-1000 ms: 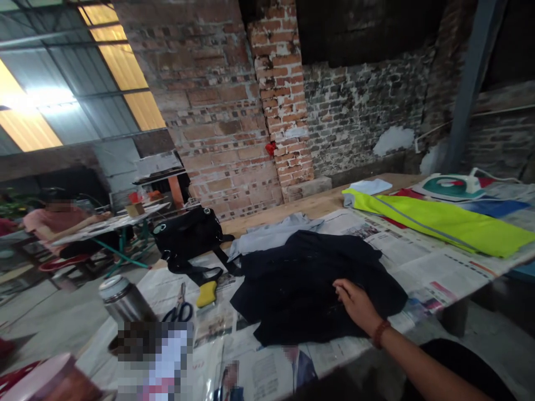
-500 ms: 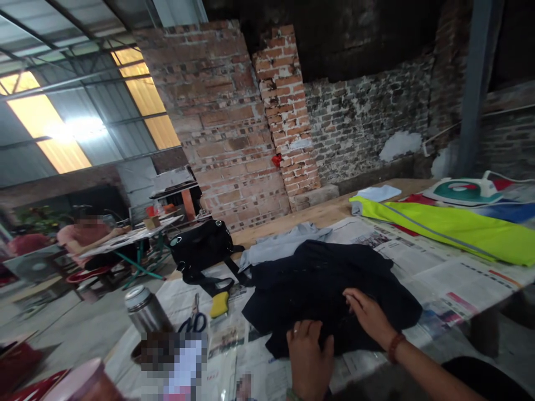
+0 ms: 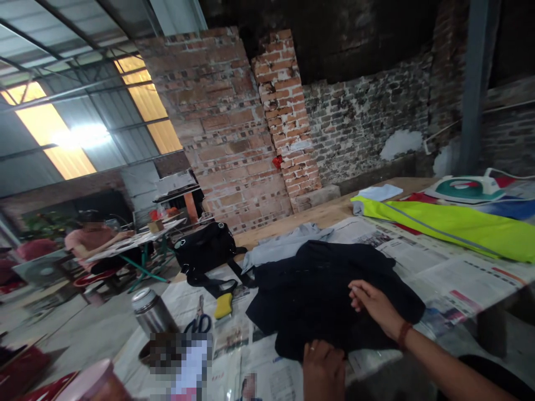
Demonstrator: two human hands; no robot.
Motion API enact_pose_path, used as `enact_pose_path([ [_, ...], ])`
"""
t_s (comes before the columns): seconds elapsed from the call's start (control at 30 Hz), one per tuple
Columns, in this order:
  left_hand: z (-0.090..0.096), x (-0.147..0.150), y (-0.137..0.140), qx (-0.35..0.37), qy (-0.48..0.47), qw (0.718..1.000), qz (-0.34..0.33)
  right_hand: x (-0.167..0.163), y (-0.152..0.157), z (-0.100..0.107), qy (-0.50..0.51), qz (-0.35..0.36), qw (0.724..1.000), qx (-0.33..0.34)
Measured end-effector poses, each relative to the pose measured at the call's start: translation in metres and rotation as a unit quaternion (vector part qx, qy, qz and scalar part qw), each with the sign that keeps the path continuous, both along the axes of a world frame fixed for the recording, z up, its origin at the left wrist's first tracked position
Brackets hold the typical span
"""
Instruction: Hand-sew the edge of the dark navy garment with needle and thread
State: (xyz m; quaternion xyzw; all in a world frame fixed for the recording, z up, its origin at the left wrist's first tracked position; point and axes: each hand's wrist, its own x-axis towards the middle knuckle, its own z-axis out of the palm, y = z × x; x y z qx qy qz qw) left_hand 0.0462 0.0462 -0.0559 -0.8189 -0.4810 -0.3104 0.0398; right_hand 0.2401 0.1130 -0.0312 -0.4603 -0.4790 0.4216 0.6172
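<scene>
A dark navy garment (image 3: 317, 295) lies spread and rumpled on the newspaper-covered table in front of me. My left hand (image 3: 324, 370), wearing a ring, is at its near edge with fingers bent and closed on the cloth. Over the right part of the garment is my right hand (image 3: 374, 306), a reddish bracelet on its wrist. Its fingers are curled together in a pinch; anything between them is too small to make out. A light grey cloth (image 3: 288, 245) lies behind the garment.
To the left are a black bag (image 3: 207, 245), scissors (image 3: 199, 320), a yellow sponge-like block (image 3: 223, 306) and a steel flask (image 3: 154, 312). Right: a neon-yellow garment (image 3: 443, 225) and an iron (image 3: 470, 188). A person (image 3: 94, 239) sits at a farther table.
My left hand has moved down and slightly right, its fingers drawing closer together, and the garment's near edge has shifted. My right hand has risen slightly, its fingers curled more tightly.
</scene>
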Motion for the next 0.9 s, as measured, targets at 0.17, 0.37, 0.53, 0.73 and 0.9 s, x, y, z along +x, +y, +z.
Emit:
enact_pose_path([
  [0.17, 0.006, 0.001, 0.000, -0.051, -0.069, 0.996, -0.001, 0.009, -0.003, 0.061, 0.071, 0.082, 0.994, 0.023],
  [0.37, 0.028, 0.002, -0.008, -0.095, -0.087, 0.992, -0.009, -0.004, -0.005, 0.123, 0.117, 0.170, 0.977, 0.061],
  [0.53, 0.033, 0.003, -0.010, -0.116, -0.087, 0.989, -0.005, -0.013, -0.003, 0.151, 0.138, 0.195, 0.967, 0.094],
  [0.73, 0.031, 0.002, -0.009, -0.137, -0.071, 0.988, -0.010, -0.021, 0.008, 0.174, 0.151, 0.193, 0.962, 0.121],
  [0.9, 0.032, 0.003, -0.010, -0.138, -0.069, 0.988, -0.014, -0.028, 0.022, 0.183, 0.158, 0.163, 0.962, 0.150],
])
